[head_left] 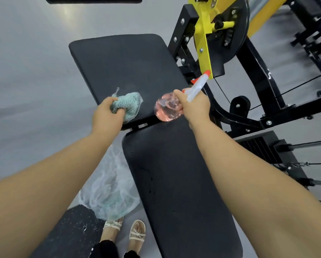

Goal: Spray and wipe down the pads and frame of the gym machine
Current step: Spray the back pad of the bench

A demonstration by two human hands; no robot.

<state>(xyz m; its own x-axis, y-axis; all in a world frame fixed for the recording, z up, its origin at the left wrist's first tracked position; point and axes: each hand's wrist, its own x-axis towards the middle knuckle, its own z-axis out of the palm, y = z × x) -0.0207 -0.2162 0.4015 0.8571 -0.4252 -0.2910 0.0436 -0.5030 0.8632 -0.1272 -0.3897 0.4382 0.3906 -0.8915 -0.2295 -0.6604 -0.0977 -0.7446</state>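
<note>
Left hand (107, 112) clutching teal cloth (128, 104) at far pad's (122, 60) near edge, right hand (195, 107) gripping spray bottle (168, 107), grey floor (25, 71) around bench.

Single view only, head-worn, wide-angle. It faces forward and steeply down, close over the near pad (183, 183), which fills lower centre. Sandalled feet (126, 231) sit at bottom centre; the machine frame (258, 75) occupies upper right.

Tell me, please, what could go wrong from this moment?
1. The spray bottle in the right hand has its nozzle turned toward the yellow frame, so a squeeze may miss the far pad.
2. The plastic bag sits close to the feet; a step could slip on it.
</note>
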